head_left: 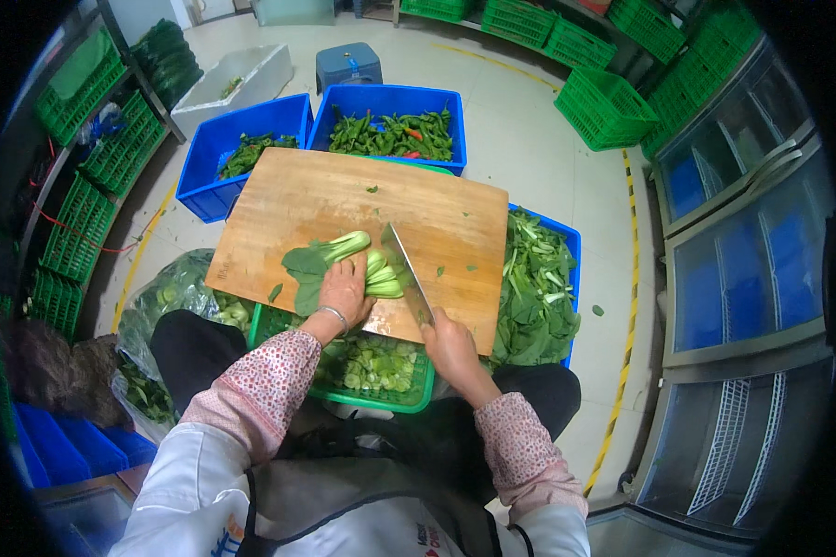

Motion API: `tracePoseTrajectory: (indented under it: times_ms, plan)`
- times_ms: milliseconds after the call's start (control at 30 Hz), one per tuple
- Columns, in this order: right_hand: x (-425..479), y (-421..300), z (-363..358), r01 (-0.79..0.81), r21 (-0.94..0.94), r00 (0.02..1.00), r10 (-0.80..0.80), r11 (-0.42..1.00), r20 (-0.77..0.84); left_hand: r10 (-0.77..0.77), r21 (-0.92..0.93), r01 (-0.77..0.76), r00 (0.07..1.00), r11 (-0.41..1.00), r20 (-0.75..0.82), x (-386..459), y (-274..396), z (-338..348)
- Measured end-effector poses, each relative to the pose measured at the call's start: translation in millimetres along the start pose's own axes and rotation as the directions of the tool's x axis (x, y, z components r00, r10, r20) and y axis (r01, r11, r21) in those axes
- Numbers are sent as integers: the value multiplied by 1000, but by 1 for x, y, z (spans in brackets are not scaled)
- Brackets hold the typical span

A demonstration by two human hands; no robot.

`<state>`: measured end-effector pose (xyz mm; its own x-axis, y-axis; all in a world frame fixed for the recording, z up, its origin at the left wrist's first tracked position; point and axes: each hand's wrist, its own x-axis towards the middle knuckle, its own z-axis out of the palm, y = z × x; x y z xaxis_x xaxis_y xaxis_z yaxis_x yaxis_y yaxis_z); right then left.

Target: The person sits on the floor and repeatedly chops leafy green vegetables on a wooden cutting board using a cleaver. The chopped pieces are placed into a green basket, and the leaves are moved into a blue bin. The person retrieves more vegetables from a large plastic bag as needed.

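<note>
A large wooden cutting board [362, 188] lies before me. Several heads of bok choy [347, 245] rest on it, leaves to the left and pale stems to the right. My left hand [341, 296] presses down on them. My right hand [454, 341] grips the handle of a cleaver [405, 275], whose blade stands on edge just right of the stem ends. Below the board's near edge, a green plastic basket [428, 390] holds cut pale stem pieces [380, 365]. Small leaf scraps [440, 271] are scattered on the wood.
Blue bins of green and red peppers [397, 136] stand beyond the board. At its right, another blue bin [575, 278] holds leafy greens [533, 313]. A clear plastic bag [174, 278] of greens lies left. Green crates [602, 111] and a blue stool [349, 64] stand farther off.
</note>
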<state>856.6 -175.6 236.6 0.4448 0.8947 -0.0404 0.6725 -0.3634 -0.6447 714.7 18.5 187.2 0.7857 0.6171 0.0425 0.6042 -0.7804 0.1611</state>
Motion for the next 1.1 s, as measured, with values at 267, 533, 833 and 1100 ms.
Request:
tracePoseTrajectory:
  times_ms: [267, 533, 833, 1100]
  plan:
    - [0, 0, 16, -50, -111, 993, 61, 993, 99, 23, -70, -24, 1000, 997, -9, -1, -7, 5]
    - [69, -7, 54, -84, -120, 986, 100, 989, 130, 119, -115, -125, 991, 985, -52, -4, -16, 10]
    - [69, -16, 23, -193, -9, 978, 193, 981, 75, 208, 90, -205, 978, 975, -27, -1, -68, -21]
    - [84, -42, 16, 87, -278, 983, -37, 957, 181, 198, -163, -180, 975, 970, 105, 15, -84, -16]
